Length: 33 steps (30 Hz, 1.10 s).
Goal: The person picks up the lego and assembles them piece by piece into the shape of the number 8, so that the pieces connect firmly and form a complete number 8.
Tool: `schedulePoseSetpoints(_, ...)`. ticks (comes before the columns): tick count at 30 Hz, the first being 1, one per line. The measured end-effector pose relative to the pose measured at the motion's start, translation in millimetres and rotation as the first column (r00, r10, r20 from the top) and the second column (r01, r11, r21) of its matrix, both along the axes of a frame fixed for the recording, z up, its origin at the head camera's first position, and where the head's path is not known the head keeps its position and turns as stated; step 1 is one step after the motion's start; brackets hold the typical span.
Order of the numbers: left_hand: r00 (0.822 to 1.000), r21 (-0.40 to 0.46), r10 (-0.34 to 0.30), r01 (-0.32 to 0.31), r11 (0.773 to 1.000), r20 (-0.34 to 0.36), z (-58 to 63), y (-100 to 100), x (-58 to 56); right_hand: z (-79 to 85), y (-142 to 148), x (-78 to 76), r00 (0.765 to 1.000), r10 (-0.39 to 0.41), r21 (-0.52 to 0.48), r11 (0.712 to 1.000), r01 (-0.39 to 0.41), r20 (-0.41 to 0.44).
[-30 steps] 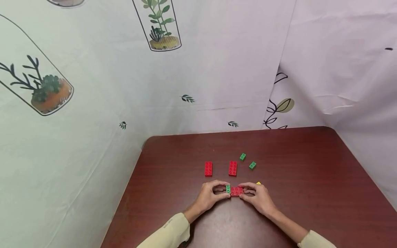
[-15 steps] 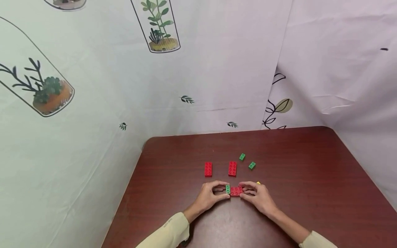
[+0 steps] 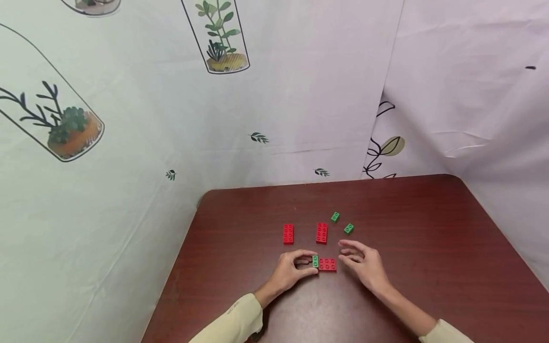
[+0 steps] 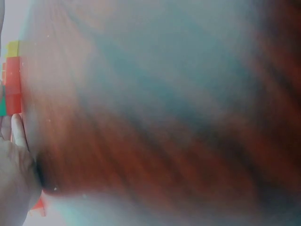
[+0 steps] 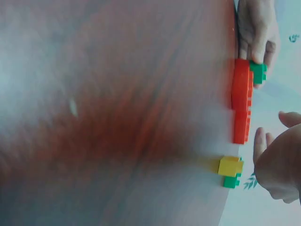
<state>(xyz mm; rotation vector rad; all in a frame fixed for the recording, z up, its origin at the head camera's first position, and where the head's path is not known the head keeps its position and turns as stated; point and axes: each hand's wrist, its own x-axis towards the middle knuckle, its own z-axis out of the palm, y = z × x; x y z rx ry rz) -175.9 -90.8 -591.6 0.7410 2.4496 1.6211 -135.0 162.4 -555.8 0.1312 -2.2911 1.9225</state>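
Note:
In the head view, a small green brick (image 3: 315, 261) sits on the left end of a red brick (image 3: 328, 265) lying crosswise on the table. My left hand (image 3: 286, 274) pinches the green brick from front and back between thumb and fingers. In the right wrist view, the green brick (image 5: 257, 72) rises above the red brick (image 5: 241, 84). Apart from the red brick's right end, my right hand (image 3: 367, 267) hovers with loosely bent fingers and holds nothing. The left wrist view catches only part of my left hand (image 4: 19, 174) and the red brick (image 4: 13, 84).
Farther back on the brown table (image 3: 411, 224) stand two red bricks, a left one (image 3: 288, 234) and a right one (image 3: 321, 233). Two small green bricks (image 3: 349, 228) lie right of them. A yellow brick (image 5: 228, 166) appears in the right wrist view. Printed cloth hangs behind the table.
My right hand has let go of the red brick and moved right and slightly away, now covering the yellow brick in the head view. The left hand stays in place.

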Motion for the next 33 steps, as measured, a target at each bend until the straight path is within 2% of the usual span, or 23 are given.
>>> schedulePoseSetpoints(3, 1.000, 0.006, -0.002, 0.002, 1.000, 0.008, 0.3, 0, 0.2, 1.1, 6, -4.8, 0.997, -0.030, -0.019, 0.999, 0.028, -0.075)
schedulePoseSetpoints(6, 1.000, 0.009, -0.007, 0.006, 1.000, 0.024, 1.3, -1, 0.6, 1.4, 11, -10.2, 0.991, -0.079, -0.020, 0.997, 0.078, -0.108)
schedulePoseSetpoints(10, 0.999, 0.013, -0.011, 0.010, 1.000, 0.042, 1.7, -2, 0.9, -0.8, 18, -18.8, 0.984, -0.158, 0.016, 0.987, 0.160, -0.086)
schedulePoseSetpoints(15, 0.999, 0.017, -0.014, 0.014, 1.000, 0.029, 0.1, -1, 0.6, -5.2, 24, -30.5, 0.976, -0.209, 0.043, 0.976, 0.211, -0.064)
schedulePoseSetpoints(20, 1.000, 0.011, -0.008, 0.008, 1.000, 0.021, -0.3, -1, 0.4, -8.9, 29, -42.0, 0.977, -0.208, 0.053, 0.977, 0.205, 0.055)
schedulePoseSetpoints(25, 1.000, 0.007, -0.010, 0.010, 1.000, 0.007, -1.7, -1, 0.4, -11.3, 30, -50.7, 0.968, -0.176, -0.046, 0.981, 0.186, 0.177)
schedulePoseSetpoints(29, 1.000, 0.012, -0.013, 0.013, 1.000, 0.008, -1.6, -1, 0.3, -13.3, 30, -56.3, 0.961, -0.169, -0.102, 0.976, 0.195, 0.219)
schedulePoseSetpoints(33, 1.000, 0.016, -0.012, 0.012, 1.000, 0.019, -0.5, -1, 0.4, -16.0, 31, -62.1, 0.959, -0.164, -0.118, 0.974, 0.195, 0.232)
